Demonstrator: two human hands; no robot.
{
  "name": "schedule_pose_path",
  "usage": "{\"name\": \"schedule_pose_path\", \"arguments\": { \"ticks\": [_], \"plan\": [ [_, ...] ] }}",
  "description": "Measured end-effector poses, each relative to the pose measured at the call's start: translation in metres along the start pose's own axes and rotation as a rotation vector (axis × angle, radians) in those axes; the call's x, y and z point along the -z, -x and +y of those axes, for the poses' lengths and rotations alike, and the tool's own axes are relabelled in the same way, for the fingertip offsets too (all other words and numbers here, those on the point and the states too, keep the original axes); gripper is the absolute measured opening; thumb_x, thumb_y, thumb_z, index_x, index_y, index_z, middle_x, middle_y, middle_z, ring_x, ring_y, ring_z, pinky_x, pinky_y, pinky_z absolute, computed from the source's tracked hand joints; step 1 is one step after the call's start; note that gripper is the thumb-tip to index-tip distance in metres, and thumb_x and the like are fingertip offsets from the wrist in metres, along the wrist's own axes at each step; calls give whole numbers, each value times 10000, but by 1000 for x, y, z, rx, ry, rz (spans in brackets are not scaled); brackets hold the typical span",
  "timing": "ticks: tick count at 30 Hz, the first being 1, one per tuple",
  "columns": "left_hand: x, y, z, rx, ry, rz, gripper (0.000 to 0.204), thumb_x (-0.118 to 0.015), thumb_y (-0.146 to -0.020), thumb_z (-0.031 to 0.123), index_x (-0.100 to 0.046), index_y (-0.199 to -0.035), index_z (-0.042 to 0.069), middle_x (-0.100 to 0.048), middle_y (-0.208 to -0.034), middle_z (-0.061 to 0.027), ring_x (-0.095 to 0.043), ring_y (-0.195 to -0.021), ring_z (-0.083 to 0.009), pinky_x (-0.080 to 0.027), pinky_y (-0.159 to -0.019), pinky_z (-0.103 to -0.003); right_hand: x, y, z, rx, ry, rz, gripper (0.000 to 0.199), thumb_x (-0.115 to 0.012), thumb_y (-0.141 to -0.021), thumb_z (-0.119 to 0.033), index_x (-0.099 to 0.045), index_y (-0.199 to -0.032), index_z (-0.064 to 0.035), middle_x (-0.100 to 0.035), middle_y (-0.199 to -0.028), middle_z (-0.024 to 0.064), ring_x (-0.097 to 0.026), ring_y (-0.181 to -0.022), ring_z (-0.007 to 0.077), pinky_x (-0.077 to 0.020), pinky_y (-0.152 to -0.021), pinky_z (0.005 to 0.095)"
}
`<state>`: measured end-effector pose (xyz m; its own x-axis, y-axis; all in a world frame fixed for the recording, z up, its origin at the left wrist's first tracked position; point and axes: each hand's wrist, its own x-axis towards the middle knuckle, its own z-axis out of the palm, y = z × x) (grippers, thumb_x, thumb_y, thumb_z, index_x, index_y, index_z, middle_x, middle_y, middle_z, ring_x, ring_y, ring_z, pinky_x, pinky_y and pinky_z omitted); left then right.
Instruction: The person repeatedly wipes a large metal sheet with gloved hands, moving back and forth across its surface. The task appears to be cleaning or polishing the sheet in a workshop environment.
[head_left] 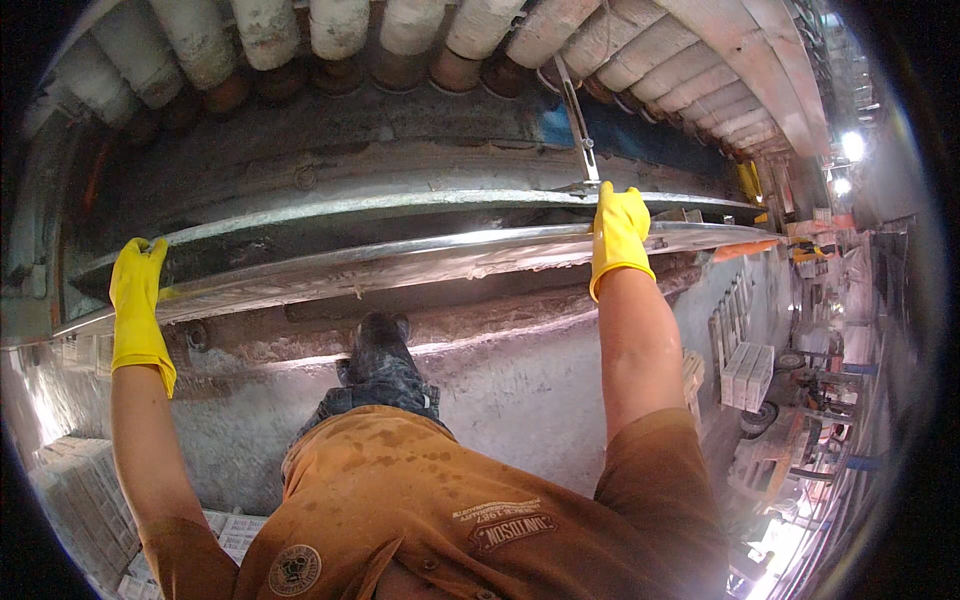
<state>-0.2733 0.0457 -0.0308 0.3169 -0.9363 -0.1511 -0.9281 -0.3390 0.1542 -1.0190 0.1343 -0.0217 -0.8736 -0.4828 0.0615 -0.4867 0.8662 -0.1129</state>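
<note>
I look down over my orange shirt at a long curved metal rail (400,260) on the edge of a big machine. My left hand (136,290), in a yellow rubber glove, grips the rail far to the left. My right hand (618,232), also in a yellow glove, grips the same rail to the right, just below a thin upright metal rod (578,120). One foot in a dark boot (378,345) rests on a ledge under the rail.
A row of pale cylindrical rollers (340,25) runs along the top of the machine. Stacks of pale bricks (745,375) stand on carts on the floor at right, more blocks (85,500) at lower left. Bright lamps (850,145) shine far right.
</note>
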Motion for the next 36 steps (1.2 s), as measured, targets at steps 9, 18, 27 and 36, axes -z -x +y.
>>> {"name": "schedule_pose_path", "arguments": {
  "ticks": [9,18,27,36],
  "plan": [
    [-8,-9,-9,-3,26,-8,598,-636,-955,551,-689,-1256,38,-726,-1226,-221,-681,-1163,-399,-521,-961,-447,-2,-1,5,28,5,16,638,-555,-984,-589,-662,-1331,-64,-704,-1308,213,-650,-1255,402,-440,-1093,586],
    [-8,-2,-5,96,184,-51,566,-650,-954,538,-701,-1238,51,-732,-1210,-211,-696,-1144,-376,-531,-949,-436,8,8,0,171,64,3,635,-530,-980,-583,-679,-1280,-43,-704,-1289,238,-662,-1226,410,-478,-1040,580],
    [1,-4,-6,20,-31,-5,555,-643,-953,534,-707,-1234,59,-728,-1234,-198,-679,-1169,-393,-528,-968,-456,16,14,-9,64,-75,-27,727,-565,-959,-592,-638,-1351,16,-675,-1320,285,-636,-1266,421,-478,-1085,463],
    [3,1,-2,-22,29,35,597,-656,-935,564,-707,-1246,57,-716,-1271,-194,-664,-1202,-386,-518,-992,-465,13,14,-10,74,-50,5,691,-576,-946,-563,-669,-1297,25,-680,-1298,296,-646,-1245,434,-486,-1079,480]
  ]
}}
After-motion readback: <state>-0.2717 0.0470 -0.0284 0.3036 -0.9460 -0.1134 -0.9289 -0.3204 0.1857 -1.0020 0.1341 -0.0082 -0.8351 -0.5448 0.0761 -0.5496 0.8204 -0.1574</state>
